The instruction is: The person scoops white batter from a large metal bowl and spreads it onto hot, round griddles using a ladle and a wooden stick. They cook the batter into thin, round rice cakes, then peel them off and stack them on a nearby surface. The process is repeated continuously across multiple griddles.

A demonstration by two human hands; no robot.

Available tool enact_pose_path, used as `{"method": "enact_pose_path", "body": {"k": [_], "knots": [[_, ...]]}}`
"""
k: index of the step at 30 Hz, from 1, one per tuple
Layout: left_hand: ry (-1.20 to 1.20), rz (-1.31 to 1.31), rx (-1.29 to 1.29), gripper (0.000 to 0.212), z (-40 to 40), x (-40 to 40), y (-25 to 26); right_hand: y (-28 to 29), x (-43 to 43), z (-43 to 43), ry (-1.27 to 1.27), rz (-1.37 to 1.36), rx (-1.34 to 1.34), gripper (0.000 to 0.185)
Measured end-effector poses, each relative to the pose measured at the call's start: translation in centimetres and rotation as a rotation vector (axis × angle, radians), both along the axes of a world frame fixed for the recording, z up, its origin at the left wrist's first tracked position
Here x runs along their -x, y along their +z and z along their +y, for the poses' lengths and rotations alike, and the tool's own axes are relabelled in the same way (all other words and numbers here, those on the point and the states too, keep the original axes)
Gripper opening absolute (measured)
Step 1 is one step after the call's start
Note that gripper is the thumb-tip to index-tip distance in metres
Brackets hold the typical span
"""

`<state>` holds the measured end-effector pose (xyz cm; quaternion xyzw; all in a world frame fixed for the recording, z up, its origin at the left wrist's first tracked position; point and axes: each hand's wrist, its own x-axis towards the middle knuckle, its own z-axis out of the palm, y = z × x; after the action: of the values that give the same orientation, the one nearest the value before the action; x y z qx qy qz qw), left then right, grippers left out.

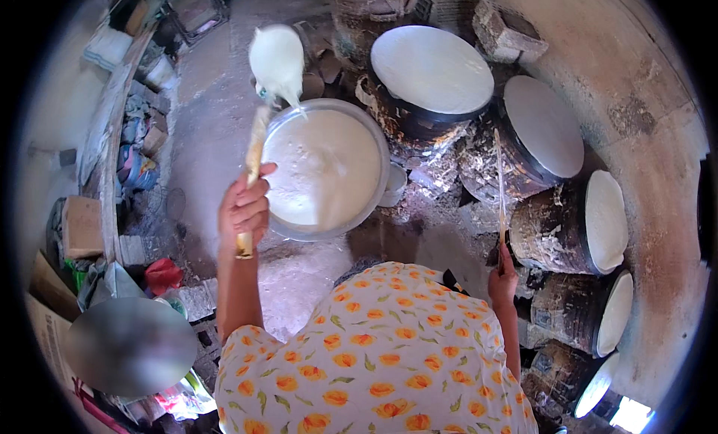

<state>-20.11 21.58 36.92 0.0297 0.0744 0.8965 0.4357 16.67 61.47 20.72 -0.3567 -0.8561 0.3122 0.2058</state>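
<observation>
My left hand (244,209) is closed around the pale handle (256,148) of a ladle, above the left rim of a wide metal basin (384,170). The ladle's round head (276,61) is white, beyond the basin's far-left edge, and a white strand hangs from it toward the rim. Thick off-white batter (331,159) fills much of the basin. At the right, my right hand (503,279) grips a long thin stick-like tool (499,181), its tip pointing away from me toward the drum stoves. The lower part of that tool is hidden in my fist.
Soot-stained drum stoves curve along the right, topped by round white surfaces, including a far one (432,69), a second (544,125) and a nearer one (606,221). Cement blocks (507,33) stand by the wall. At left are a cardboard box (83,226) and a red bag (164,276).
</observation>
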Motion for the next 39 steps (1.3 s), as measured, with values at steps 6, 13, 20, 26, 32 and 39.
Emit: {"method": "enact_pose_path", "body": {"k": [6,13,20,26,32,39], "knots": [[0.19,0.418,0.498,0.047,-0.6,-0.2,8.2,-0.8,1.4,0.9,0.055,0.012,0.041,0.061],[0.132,-0.18,0.596,0.032,-2.6,0.3,-7.4,-1.0,3.0,0.4,0.149,-0.006,0.145,0.058],[-0.003,-0.503,0.435,0.033,-1.7,0.1,-8.7,-0.6,4.8,-0.4,0.146,-0.113,0.087,0.057],[-0.113,-0.165,0.598,0.029,5.3,2.7,-0.5,2.6,7.5,-0.6,0.25,0.037,0.102,0.056],[-0.183,0.406,0.736,0.027,19.4,2.5,5.2,7.4,8.7,5.1,0.247,0.168,-0.062,0.062],[-0.248,0.637,0.731,0.026,41.0,-3.7,5.9,10.5,7.3,18.3,0.217,0.252,-0.336,0.068]]}}
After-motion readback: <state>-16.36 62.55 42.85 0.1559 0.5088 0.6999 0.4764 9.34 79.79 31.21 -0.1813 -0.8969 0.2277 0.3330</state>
